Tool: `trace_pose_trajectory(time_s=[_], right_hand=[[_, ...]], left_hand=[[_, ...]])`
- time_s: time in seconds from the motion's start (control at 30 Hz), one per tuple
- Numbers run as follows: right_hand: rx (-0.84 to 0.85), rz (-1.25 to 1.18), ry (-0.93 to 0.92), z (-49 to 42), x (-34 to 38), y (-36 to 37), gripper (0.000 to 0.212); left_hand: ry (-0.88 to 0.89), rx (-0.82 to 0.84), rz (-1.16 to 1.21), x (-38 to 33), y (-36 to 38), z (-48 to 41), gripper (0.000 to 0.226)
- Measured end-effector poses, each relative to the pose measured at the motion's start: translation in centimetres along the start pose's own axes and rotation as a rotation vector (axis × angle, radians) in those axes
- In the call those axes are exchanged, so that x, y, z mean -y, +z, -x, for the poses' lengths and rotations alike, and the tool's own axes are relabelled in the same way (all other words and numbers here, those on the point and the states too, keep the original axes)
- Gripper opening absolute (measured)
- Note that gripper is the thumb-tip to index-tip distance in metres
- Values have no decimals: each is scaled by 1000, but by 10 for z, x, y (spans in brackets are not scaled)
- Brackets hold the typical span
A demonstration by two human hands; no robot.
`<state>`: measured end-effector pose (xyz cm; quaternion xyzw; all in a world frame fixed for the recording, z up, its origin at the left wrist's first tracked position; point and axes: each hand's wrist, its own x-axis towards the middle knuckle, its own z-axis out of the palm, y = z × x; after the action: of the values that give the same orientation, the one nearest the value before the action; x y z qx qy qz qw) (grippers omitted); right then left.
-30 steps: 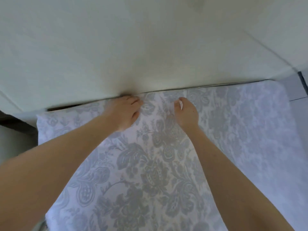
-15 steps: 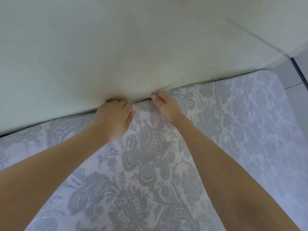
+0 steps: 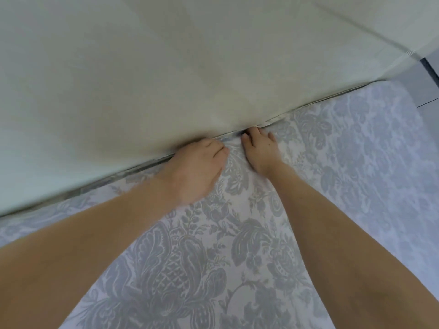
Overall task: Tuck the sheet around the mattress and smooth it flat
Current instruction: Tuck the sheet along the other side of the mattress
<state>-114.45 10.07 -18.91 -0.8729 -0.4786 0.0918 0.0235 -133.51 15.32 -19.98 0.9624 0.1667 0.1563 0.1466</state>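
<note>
A plain cream sheet fills the upper half of the view. Below it lies the mattress in grey-and-white floral fabric. The two meet along a slanting seam that rises to the right. My left hand rests at this seam, fingers curled, with the fingertips hidden under the sheet's edge. Just to its right, my right hand presses on the floral fabric with fingers apart and their tips pushed into the gap under the sheet's hem. Both forearms reach in from the bottom.
A grey tiled floor shows at the far right, past the bed's corner, with a dark strip crossing it. The sheet's hem runs up toward that corner.
My right hand went from the floral fabric up to the seam and pushed its fingertips in. Both hands have shifted right along the seam and now sit close together.
</note>
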Motion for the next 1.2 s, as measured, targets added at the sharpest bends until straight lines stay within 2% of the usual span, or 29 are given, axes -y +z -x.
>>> trace_pose_trajectory(time_s=[0.1, 0.17, 0.2, 0.23, 0.3, 0.33, 0.4, 0.5, 0.57, 0.67, 0.73, 0.8, 0.97, 1.07, 1.13, 1.2], right_hand=[[22, -46, -94, -3, -16, -1, 36], [50, -299, -28, -8, -25, -12, 32], [-7, -459, 34, -11, -30, -19, 29], [-134, -535, 96, -17, -36, -26, 27], [-362, -359, 202, -33, -53, -33, 26], [-353, -227, 235, -43, -61, -33, 29], [-132, -7, 240, -60, -71, -30, 40], [100, 119, 205, -74, -80, -22, 45], [133, 77, 209, -82, -82, -27, 43], [78, -197, 256, -75, -85, -39, 33], [-132, -236, 299, -58, -84, -38, 28], [-309, -92, 248, -45, -73, -29, 30], [-172, -36, 131, -35, -30, -14, 34], [-167, 75, -8, -15, -9, -6, 36], [-164, 74, -87, 1, 10, 1, 42], [-131, 31, -113, 12, 26, 0, 48]], left_hand=[[-25, 8, -8, -11, 11, -31, 47], [-72, 78, 24, -12, 23, -43, 50], [-92, 88, 25, -11, 30, -44, 52], [-98, 80, 22, -8, 36, -43, 53], [-103, 86, 25, -7, 39, -42, 56], [-105, 96, 22, -7, 39, -43, 58], [-115, 113, 16, -5, 39, -44, 60], [-112, 94, 1, -4, 42, -42, 59], [-106, 80, -2, -4, 43, -43, 59], [-110, 96, 8, -3, 43, -42, 59], [-111, 105, 14, -3, 44, -42, 59], [-120, 102, 9, -3, 45, -43, 60], [-164, 97, 40, -8, 46, -46, 68], [-173, 115, 24, -8, 44, -47, 76], [-177, 120, 57, -12, 39, -49, 80], [-204, 122, 79, -13, 29, -46, 75]])
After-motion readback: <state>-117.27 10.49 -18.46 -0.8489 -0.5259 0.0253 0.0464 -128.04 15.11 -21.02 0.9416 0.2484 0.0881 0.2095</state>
